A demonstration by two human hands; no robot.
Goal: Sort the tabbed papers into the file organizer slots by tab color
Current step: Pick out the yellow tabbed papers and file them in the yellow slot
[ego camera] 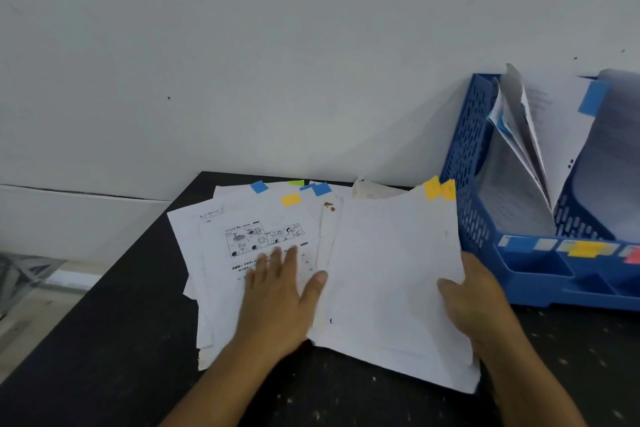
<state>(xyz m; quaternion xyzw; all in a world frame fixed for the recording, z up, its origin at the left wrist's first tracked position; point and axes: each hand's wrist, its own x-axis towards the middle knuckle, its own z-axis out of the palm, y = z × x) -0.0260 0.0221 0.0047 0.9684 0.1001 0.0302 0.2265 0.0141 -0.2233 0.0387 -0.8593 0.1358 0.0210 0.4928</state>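
A loose pile of white tabbed papers (242,239) lies on the black table, with blue, yellow and green tabs at its far edge. My left hand (280,291) presses flat on the pile, fingers straight. My right hand (478,302) grips the right edge of a sheaf of papers with yellow tabs (391,274), lifted and tilted over the pile. The blue file organizer (467,163) stands at the right against the wall. Its left slot holds several papers with a blue tab (593,99). Colour labels in blue, yellow and red (585,248) line its front.
The black table (104,340) ends at the left, where the floor shows below. A white wall rises directly behind the papers and the organizer. Bare tabletop lies in front of the organizer, at the lower right.
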